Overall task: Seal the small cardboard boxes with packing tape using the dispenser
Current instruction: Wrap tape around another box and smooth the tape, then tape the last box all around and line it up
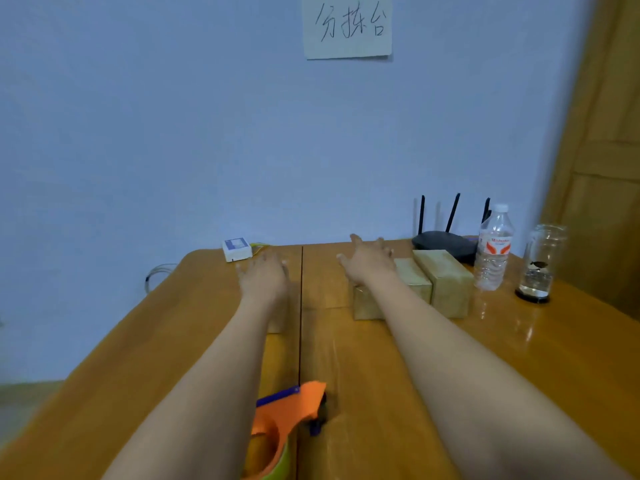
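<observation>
The tape dispenser [287,415] lies at the near edge of the table [519,358], between the two forearms. It is orange with a blue strip and a green part below. Its long axis runs roughly from the viewer toward the wall, with the blue-edged end pointing away. Its near end is cut off by the bottom of the frame, and the left forearm covers its left side.

Three small cardboard boxes [446,282] stand side by side right of centre, touching one another, their long sides running away toward the wall. The right forearm covers most of the nearest one. Another brown shape shows under the left wrist, too hidden to make out.

The left hand [263,275] reaches forward, palm down, fingers spread and relaxed, holding nothing. The right hand [369,261] is stretched above the boxes with fingers loosely extended, also holding nothing; both are blurred.

The table is glossy orange-brown wood with a dark seam [300,306] down its middle, set against a pale blue wall [173,133]. A paper sign [347,26] with handwriting hangs above. At the back sit a small white box [237,249], a black router [445,242], a water bottle [493,249] and a glass jar [540,263]. A wooden door [602,150] fills the right edge.
</observation>
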`<action>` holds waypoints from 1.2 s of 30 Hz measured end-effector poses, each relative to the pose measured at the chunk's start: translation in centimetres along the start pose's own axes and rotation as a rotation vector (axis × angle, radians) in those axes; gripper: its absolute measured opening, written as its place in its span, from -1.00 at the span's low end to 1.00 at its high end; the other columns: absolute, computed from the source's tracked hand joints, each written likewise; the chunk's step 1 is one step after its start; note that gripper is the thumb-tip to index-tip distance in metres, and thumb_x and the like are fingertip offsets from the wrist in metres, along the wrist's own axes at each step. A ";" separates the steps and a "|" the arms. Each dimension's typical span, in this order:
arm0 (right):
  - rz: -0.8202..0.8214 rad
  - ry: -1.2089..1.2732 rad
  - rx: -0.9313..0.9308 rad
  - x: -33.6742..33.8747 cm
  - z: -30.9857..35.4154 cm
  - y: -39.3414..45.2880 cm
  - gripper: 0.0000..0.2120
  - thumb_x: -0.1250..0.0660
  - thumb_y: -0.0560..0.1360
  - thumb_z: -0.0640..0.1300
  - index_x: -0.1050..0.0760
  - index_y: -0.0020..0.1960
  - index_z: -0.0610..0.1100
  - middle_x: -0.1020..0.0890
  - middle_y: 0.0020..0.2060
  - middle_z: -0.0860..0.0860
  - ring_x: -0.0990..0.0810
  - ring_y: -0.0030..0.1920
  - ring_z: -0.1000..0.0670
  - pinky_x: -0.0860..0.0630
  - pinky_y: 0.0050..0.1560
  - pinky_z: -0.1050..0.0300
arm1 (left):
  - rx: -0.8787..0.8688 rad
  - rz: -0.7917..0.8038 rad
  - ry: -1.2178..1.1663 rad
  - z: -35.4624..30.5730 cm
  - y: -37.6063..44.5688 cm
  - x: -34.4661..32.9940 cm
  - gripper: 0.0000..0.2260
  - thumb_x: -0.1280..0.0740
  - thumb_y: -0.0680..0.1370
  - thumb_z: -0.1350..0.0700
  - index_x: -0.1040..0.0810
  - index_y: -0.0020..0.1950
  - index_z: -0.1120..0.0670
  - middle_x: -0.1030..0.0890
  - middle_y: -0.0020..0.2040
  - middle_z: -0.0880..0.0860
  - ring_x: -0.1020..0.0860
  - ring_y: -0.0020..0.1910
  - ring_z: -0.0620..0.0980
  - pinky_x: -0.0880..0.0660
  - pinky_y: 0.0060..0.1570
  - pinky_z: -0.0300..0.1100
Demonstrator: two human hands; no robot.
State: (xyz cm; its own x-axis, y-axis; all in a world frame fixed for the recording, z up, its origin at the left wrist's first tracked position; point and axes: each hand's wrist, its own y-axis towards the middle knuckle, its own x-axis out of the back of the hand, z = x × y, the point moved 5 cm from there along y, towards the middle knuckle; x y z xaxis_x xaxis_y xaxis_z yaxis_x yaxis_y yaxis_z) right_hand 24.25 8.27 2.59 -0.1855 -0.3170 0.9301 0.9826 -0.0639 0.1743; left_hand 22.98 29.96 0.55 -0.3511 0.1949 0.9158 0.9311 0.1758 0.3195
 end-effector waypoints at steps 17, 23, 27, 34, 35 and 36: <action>0.245 0.704 -0.071 -12.8 13.1 1.0 -0.52 -0.16 0.59 0.02 -0.39 0.40 -0.24 -0.54 0.30 -0.23 -0.51 0.27 -0.26 -0.43 0.11 0.07 | 0.251 0.206 -0.638 7.5 -0.1 -3.1 -0.57 0.01 0.71 -0.01 -0.48 0.26 0.27 -0.53 0.25 0.32 -0.50 0.23 0.33 -0.51 0.22 0.11; 0.113 0.704 0.045 -3.7 9.3 -3.2 -0.81 -0.19 0.51 -0.04 -0.49 -0.03 -0.13 -0.56 -0.13 -0.11 -0.51 -0.11 -0.13 -0.34 -0.20 0.10 | 0.093 0.163 -0.597 1.6 -2.7 2.3 -0.61 -0.04 0.69 0.04 -0.49 0.19 0.32 -0.57 0.15 0.34 -0.55 0.13 0.36 -0.55 0.14 0.17; 0.091 0.708 0.029 1.1 4.0 -8.4 -0.86 -0.23 0.52 -0.04 -0.50 -0.12 -0.09 -0.56 -0.26 -0.03 -0.55 -0.23 -0.10 -0.38 -0.28 0.12 | -0.024 0.260 -0.571 -3.2 -7.7 5.0 -0.68 -0.08 0.69 0.06 -0.49 0.00 0.25 -0.60 0.05 0.33 -0.65 -0.03 0.32 -0.63 -0.03 0.15; 0.130 0.680 -0.048 4.3 -4.0 -17.7 -0.71 -0.25 0.61 0.01 -0.45 0.26 -0.12 -0.60 0.00 -0.04 -0.60 -0.02 -0.09 -0.53 -0.14 0.08 | -0.206 0.410 -0.456 -9.5 -18.5 7.0 -0.68 -0.04 0.72 0.01 -0.47 0.07 0.20 -0.62 0.04 0.32 -0.69 -0.16 0.27 -0.61 0.01 0.09; 0.142 0.699 -0.054 4.2 -5.0 -18.9 -0.72 -0.25 0.62 0.00 -0.48 0.26 -0.12 -0.62 -0.02 -0.02 -0.61 -0.03 -0.08 -0.56 -0.13 0.06 | -0.221 0.424 -0.433 -10.1 -19.8 6.7 -0.70 -0.04 0.72 -0.01 -0.44 0.05 0.17 -0.62 0.03 0.29 -0.70 -0.18 0.24 -0.61 -0.01 0.06; 0.153 0.707 -0.058 4.1 -5.8 -20.0 -0.73 -0.25 0.63 -0.01 -0.51 0.26 -0.11 -0.63 -0.03 -0.01 -0.62 -0.03 -0.07 -0.58 -0.12 0.06 | -0.217 0.430 -0.435 -10.4 -20.9 6.2 -0.69 -0.05 0.72 -0.03 -0.43 0.05 0.18 -0.63 0.02 0.27 -0.70 -0.22 0.20 -0.63 -0.09 0.01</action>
State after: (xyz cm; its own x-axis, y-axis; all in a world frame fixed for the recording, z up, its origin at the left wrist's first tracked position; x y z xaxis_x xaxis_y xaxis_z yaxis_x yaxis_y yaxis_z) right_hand 3.79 2.77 1.06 -0.0236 -0.8613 0.5075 0.9996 -0.0138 0.0230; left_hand 2.32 17.44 2.12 0.0921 0.5859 0.8051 0.9803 -0.1952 0.0299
